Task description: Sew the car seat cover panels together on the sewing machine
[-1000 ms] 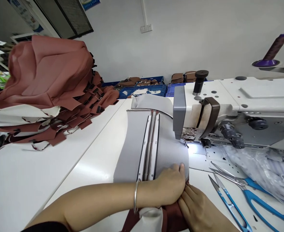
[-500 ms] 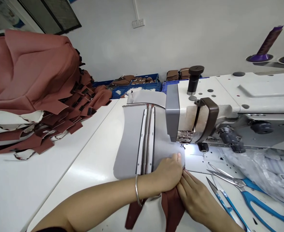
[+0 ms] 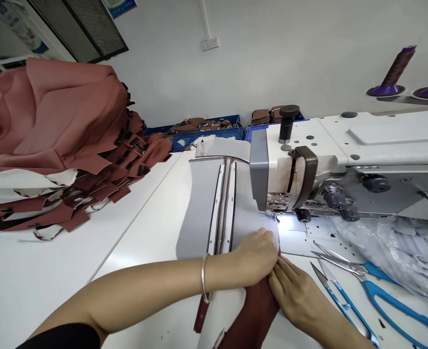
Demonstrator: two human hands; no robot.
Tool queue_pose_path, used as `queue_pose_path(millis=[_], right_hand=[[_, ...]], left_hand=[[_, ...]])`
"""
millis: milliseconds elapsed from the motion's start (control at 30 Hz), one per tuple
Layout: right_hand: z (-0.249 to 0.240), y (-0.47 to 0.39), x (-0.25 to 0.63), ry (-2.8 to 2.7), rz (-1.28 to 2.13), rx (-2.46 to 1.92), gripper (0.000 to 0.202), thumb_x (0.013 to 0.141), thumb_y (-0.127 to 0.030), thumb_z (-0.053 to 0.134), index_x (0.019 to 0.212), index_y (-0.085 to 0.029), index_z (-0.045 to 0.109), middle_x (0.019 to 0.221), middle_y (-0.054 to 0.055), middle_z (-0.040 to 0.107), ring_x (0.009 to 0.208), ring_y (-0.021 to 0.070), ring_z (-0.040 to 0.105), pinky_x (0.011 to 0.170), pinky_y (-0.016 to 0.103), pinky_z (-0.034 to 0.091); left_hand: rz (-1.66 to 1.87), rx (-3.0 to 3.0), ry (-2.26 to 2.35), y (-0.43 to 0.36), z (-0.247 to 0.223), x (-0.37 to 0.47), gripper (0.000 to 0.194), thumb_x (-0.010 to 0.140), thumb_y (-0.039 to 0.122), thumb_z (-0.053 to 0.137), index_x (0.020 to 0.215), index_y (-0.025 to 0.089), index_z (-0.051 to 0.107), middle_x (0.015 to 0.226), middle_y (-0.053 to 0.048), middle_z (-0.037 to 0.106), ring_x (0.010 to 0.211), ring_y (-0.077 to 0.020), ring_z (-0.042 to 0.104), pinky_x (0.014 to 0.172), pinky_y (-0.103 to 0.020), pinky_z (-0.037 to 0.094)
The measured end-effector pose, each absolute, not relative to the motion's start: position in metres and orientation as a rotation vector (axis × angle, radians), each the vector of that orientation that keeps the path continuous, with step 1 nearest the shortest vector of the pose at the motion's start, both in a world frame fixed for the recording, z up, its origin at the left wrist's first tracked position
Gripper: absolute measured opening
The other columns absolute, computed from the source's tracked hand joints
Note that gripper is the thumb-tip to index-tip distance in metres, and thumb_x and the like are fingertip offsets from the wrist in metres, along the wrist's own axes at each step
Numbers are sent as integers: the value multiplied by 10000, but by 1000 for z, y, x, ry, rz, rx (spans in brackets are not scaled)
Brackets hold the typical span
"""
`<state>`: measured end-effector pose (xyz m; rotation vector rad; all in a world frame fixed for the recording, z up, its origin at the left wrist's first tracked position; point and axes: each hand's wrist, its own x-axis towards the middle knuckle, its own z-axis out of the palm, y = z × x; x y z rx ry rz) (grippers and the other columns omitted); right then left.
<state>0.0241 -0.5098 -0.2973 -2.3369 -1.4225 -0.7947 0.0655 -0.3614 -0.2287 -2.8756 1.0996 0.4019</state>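
A grey panel (image 3: 199, 203) with two white strips down its middle lies with its right edge under the needle of a sewing machine (image 3: 277, 208). My left hand (image 3: 257, 257), with a silver bangle at the wrist, is closed on the panel's edge near the needle. Just below it, my right hand (image 3: 296, 291) has its fingers pressed together on a dark red fabric piece (image 3: 257, 310), where this meets the panel's edge. The fabric's pale underside shows under my left forearm. My fingertips are partly hidden.
Blue-handled scissors (image 3: 377, 291) and blue thread snips (image 3: 345, 308) lie right of my hands, near a clear plastic bag (image 3: 399, 252). Red covers (image 3: 64, 121) are heaped on the left. Behind stand blue crates (image 3: 214, 133); thread spools (image 3: 396, 72) are at upper right.
The grey panel has shifted slightly away from me along the needle. More dark red fabric shows beneath my hands, which stay close together. The view has tilted a little.
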Motion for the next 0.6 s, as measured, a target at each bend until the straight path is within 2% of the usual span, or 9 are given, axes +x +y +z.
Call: queue_pose_path(millis=[133,400,600], right_hand=[[-295,-510,24,-1434,-786,-2377,323,789,-17,361,1004,-18,602,982,223,629,996,298,590,857,461,502],[-302,-510,30,-1437,-783,-2384,335,751,20,394,1020,38,594,1038,270,601,1070,338,549,903,505,469],[-309,-508,44,-1378,-773,-2449,364,774,18,383,1084,40,574,1125,268,572,1153,318,496,962,479,439]], left_hand=[[216,-2915,1108,-362,-250,55,176,890,86,336,890,104,511,866,-95,503,814,-205,442,643,-324,361],[264,-2891,1090,-365,-254,64,210,908,98,307,933,76,514,911,-102,503,852,-217,429,687,-341,369],[139,-2975,1021,-366,-259,76,165,892,109,355,925,73,513,884,-94,497,846,-217,431,710,-333,379]])
